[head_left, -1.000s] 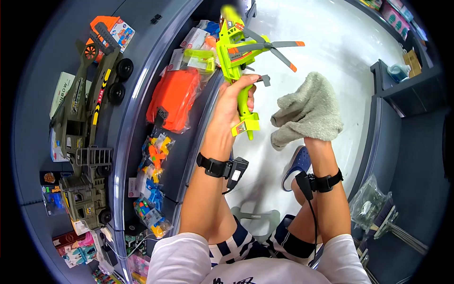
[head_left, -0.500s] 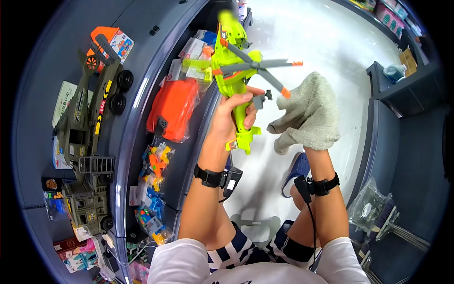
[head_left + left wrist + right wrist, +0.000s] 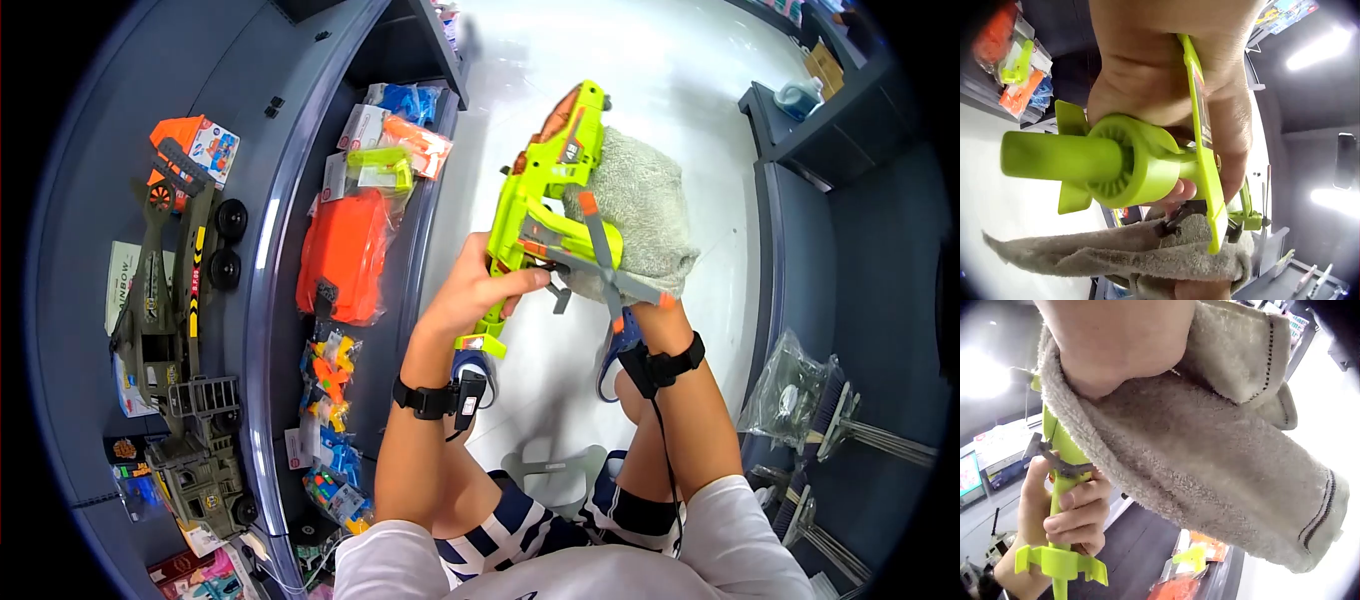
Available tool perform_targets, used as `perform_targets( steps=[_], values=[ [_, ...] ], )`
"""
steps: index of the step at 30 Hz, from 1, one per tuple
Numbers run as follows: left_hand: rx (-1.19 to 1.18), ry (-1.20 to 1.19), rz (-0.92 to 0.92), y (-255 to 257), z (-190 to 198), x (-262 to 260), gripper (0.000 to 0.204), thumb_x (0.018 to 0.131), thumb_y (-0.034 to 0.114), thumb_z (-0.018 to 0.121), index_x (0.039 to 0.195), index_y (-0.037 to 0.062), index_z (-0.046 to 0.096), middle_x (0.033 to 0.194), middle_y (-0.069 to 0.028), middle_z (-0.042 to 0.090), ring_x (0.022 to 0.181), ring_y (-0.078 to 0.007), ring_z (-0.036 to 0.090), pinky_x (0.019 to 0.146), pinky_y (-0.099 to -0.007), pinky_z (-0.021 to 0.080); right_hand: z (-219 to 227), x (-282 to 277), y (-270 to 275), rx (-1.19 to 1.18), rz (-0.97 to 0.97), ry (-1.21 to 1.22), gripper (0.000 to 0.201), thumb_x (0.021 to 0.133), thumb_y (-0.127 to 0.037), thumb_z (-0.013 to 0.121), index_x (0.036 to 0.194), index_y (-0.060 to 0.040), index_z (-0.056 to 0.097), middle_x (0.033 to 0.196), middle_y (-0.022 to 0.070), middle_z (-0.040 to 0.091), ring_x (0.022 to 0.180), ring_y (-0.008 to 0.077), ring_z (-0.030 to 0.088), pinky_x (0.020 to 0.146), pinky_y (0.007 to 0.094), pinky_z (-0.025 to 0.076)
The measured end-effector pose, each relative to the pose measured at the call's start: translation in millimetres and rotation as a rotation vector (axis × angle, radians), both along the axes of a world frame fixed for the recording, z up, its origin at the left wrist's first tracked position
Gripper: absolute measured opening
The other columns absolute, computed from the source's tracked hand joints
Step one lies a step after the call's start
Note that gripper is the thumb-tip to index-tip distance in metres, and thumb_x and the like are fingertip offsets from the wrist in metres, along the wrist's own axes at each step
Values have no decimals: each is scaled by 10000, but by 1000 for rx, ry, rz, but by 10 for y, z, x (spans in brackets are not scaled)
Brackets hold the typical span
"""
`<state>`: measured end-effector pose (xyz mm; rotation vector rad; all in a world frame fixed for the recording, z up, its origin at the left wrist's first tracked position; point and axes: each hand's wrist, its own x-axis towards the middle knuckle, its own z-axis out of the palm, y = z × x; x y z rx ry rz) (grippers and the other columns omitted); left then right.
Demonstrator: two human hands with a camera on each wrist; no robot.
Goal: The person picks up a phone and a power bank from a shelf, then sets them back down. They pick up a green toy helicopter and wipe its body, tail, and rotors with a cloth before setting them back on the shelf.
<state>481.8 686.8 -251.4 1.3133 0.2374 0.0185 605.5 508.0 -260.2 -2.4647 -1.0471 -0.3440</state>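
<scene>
Legible text is scarce across all three views.

Head view: white box [image 3: 122,262] on the shelf, behind the olive toy helicopter [image 3: 165,280], carries vertical letters along its edge; the first part reads "RAINBOW", partly covered, the rest hidden. Yellow strip on the olive toy helicopter's tail boom bears dark markings, too small to read. Lime-green toy helicopter [image 3: 545,190] has a small dark marking on its fuselage, possibly digits; not legible.

Left wrist view: a label sits on the lime-green fin, seen edge-on; unreadable.

Right wrist view: packaging in the background shows print, blurred; nothing readable.
</scene>
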Motion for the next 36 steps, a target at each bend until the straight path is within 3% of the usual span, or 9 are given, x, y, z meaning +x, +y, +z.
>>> perform_targets(
  steps=[10,14,16,17,19,22,23,26,36],
  values=[
    [107,91,-125,67,0,-27,270,786,87,778,983,14,608,712,-26,588,491,-105,511,449,-263,384,97,88,-19,-104,-91,23,569,843,-390,685,1324,-112,557,1275,126,588,1208,310,535,1019,407,448],
    [206,91,-19,155,-108,-70,190,810,91,771,935,-3,663,650,0,583,463,-84,493,432,-247,370,405,254,82,-593,-237,142,623,864,-422,681,1390,-120,537,1346,124,577,1281,308,513,1067,410,434],
    [311,91,10,260,-164,-74,188,819,106,771,937,-6,676,646,7,582,464,-79,489,433,-248,374,-1221,1078,-451,91,-295,-464,510,899,-393,689,1314,-104,621,1311,121,610,1251,286,549,1045,383,447],
    [388,141,82,311,-270,-82,211,823,129,775,952,-14,690,635,3,584,472,-71,499,438,-244,378,-993,953,-462,88,-294,-447,510,899,-393,689,1314,-104,621,1311,121,610,1251,286,549,1045,383,447],
    [586,187,148,432,-633,-116,235,815,147,784,953,-21,695,643,-10,601,487,-79,521,452,-256,400,-157,664,-481,82,-272,-189,263,827,-347,743,887,-93,716,869,78,687,824,282,651,786,413,526],
    [893,282,279,395,-1198,-255,316,760,197,786,945,-43,694,780,-164,726,702,-260,721,660,-379,542,-419,841,-685,258,-234,153,283,841,-402,772,932,-134,762,839,44,703,792,226,652,772,391,535],
    [919,334,272,362,-1481,-363,331,754,202,783,953,-45,691,788,-183,721,720,-293,723,671,-393,542,-192,698,-659,-46,-311,-103,255,856,-400,768,976,-176,789,859,30,723,746,204,662,723,387,558],
    [951,480,171,190,-2070,-616,365,744,205,772,982,-56,679,810,-235,700,799,-401,705,723,-444,537,-92,727,-739,-24,-369,-100,244,863,-381,753,974,-165,779,860,39,719,746,209,659,719,386,556],
    [1018,602,120,-522,-3773,-309,383,804,260,759,1015,-10,589,949,-275,695,923,-473,659,794,-522,515,-20,686,-1063,34,-422,-34,208,885,-317,701,966,-131,746,862,68,704,743,226,649,705,383,548]
  ],
)
